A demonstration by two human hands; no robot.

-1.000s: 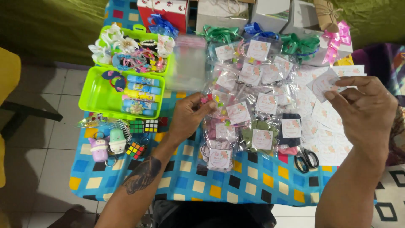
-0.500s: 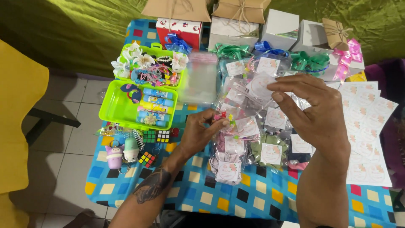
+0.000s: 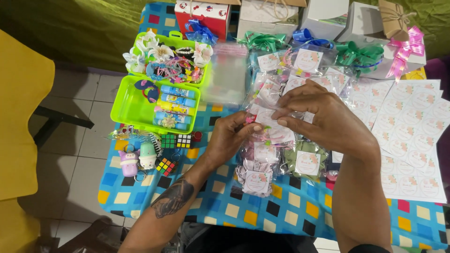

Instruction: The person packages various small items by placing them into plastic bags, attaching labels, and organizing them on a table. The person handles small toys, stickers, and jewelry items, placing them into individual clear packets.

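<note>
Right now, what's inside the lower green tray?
The lower green tray holds a row of glue-stick-like tubes in blue and yellow, a dark blue hair piece and a small flower piece. Anything beneath the tubes is hidden.

Small clear packet pinched between both hands

The clear packet (image 3: 272, 125) is gripped by left hand (image 3: 229, 138) and right hand (image 3: 323, 117) above bagged trinkets (image 3: 257, 175); a green tray (image 3: 131, 105) is seen leftward.

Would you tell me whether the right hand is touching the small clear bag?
Touching: the head view shows the right hand with its fingertips pressed onto the clear bag.
</note>
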